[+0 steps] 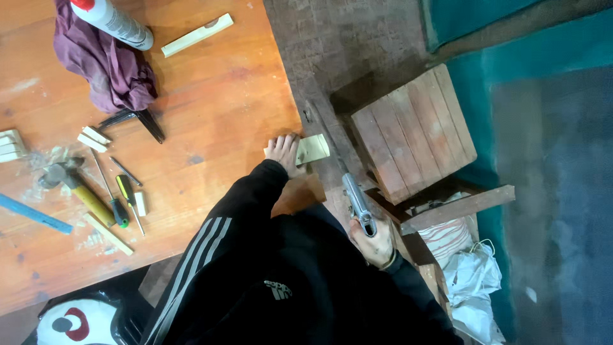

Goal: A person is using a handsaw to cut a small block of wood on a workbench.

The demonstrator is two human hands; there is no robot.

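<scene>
1. Hands first: your left hand [285,152] lies flat with fingers spread, pressing a small pale wooden block [312,149] against the right edge of the orange-brown wooden table [211,115].
2. Your right hand [373,246] is closed around the metal handle of a handsaw [338,167], whose long dark blade runs up and away from you, passing just beside the block's right end.
3. The block hangs partly over the table edge, with your left fingers covering its near end.
4. Right of the saw, below the table, stands a slatted wooden crate [414,131], and near it lie white plastic bags [472,281].
5. On the table well to your left rest a hammer [73,182] with a yellow handle, two screwdrivers [121,198], a blue flat strip [35,214] and thin wood sticks.
6. Farther up the table sits a crumpled purple cloth [105,61] with a white tube [115,22] lying across it, a long pale wood piece [196,35] beside them, and black pliers [137,120] just below the cloth.
7. Sawdust is scattered around the hammer.
</scene>
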